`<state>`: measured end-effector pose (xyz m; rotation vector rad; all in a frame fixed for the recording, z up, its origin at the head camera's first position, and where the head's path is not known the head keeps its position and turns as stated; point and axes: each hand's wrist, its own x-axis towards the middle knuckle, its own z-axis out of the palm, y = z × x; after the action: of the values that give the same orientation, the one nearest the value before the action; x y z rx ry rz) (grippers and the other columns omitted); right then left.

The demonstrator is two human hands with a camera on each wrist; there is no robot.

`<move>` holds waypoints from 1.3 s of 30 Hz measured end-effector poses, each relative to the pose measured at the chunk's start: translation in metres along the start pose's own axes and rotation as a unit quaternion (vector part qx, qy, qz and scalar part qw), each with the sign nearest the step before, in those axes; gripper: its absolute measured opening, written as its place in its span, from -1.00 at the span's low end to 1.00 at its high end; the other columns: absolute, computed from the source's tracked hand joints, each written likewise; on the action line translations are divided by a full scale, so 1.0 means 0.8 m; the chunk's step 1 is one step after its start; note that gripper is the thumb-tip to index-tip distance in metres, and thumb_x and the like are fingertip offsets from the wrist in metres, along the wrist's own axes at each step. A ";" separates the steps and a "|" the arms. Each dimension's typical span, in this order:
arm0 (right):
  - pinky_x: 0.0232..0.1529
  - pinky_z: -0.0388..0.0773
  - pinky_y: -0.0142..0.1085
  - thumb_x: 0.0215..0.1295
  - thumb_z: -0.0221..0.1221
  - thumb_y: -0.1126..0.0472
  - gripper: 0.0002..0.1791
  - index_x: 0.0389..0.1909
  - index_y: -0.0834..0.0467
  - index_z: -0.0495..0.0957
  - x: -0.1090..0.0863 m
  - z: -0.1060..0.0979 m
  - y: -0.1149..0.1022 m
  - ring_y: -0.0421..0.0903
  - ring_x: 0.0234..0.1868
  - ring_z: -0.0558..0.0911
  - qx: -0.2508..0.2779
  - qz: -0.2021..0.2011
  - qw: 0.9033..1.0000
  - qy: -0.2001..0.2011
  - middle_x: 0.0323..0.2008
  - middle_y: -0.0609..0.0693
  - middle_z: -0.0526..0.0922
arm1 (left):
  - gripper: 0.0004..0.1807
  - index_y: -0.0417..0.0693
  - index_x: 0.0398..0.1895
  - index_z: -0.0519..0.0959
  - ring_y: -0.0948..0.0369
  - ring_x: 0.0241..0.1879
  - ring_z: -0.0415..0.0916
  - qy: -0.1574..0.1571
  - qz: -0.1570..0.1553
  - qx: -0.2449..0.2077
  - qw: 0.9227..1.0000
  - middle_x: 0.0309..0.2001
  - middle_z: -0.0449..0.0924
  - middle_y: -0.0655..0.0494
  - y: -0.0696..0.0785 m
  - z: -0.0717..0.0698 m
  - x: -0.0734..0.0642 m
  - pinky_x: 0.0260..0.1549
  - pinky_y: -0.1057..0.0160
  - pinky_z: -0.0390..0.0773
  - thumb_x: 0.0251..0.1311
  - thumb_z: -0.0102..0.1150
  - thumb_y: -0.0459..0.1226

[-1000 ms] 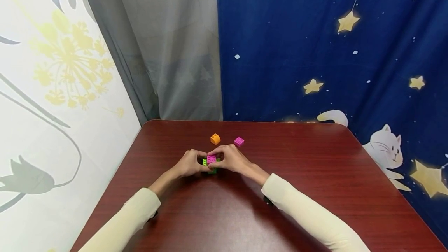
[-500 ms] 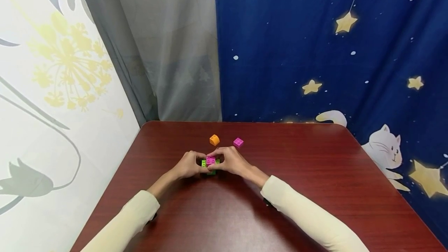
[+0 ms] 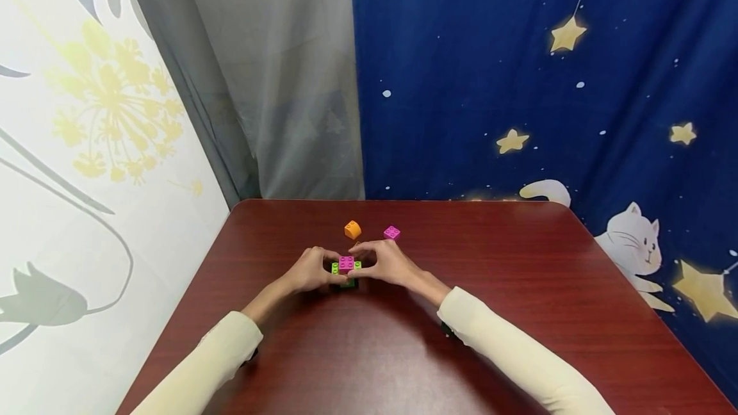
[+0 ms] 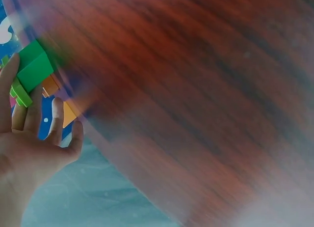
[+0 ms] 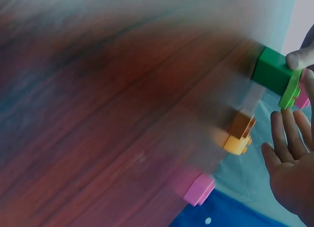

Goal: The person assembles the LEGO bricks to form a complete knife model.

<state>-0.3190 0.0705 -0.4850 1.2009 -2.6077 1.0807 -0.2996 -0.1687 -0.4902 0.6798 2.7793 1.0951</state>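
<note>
A small stack of toy bricks stands in front of me: a pink brick (image 3: 346, 264) on top, a light green brick (image 3: 335, 268) beneath it, and a dark green brick (image 5: 273, 72) at the bottom. My left hand (image 3: 310, 269) grips the stack from the left between thumb and fingers. On the right side, my right hand (image 3: 389, 263) curves around with thumb and forefinger spread apart, their tips close to the pink brick. Its other fingers extend below the light green brick in the right wrist view.
Behind the stack on the dark red table (image 3: 461, 338) lie a curved orange brick (image 3: 353, 230) and another pink brick (image 3: 392, 232). A brown-orange brick (image 5: 241, 124) sits beside the orange one, mostly hidden by my right hand in the head view. Curtains hang past the far edge.
My right hand has loosened from the top pink brick and shifted slightly right, its thumb and forefinger wider apart. The left hand keeps its hold on the stack.
</note>
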 end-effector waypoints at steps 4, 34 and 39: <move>0.00 0.68 -0.07 0.14 0.56 0.06 -0.42 0.12 0.27 0.70 -0.001 -0.009 0.008 0.03 -0.10 0.79 0.033 0.007 0.999 -0.002 -0.10 0.11 0.81 | -0.52 -0.07 -0.06 0.77 0.25 -0.29 0.55 0.001 -0.025 0.006 1.000 -0.26 0.74 0.22 -0.001 -0.004 -0.002 -0.29 0.29 0.56 -0.01 0.66 -0.04; 0.20 0.49 -0.10 0.17 0.54 0.11 -0.48 0.13 0.21 0.70 0.029 -0.004 0.047 -0.05 -0.03 0.76 -0.031 0.083 0.996 -0.008 -0.05 0.05 0.80 | -0.46 -0.01 0.13 0.73 0.03 0.06 0.66 0.025 0.038 -0.014 0.999 0.02 0.75 0.07 0.009 -0.018 -0.007 0.07 -0.07 0.62 0.11 0.58 -0.02; 0.04 0.66 -0.17 0.18 0.54 0.14 -0.52 0.11 0.19 0.72 0.032 0.003 0.047 -0.03 -0.04 0.75 -0.019 0.092 0.995 -0.014 -0.05 0.05 0.79 | -0.54 0.01 0.07 0.75 0.05 0.03 0.66 0.023 0.037 -0.019 0.999 -0.02 0.76 0.09 0.010 -0.019 -0.009 0.07 -0.07 0.61 0.12 0.58 -0.04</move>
<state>-0.3620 0.0698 -0.4995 0.9912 -2.7931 1.0437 -0.2939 -0.1766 -0.4742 0.7674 2.7849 1.1880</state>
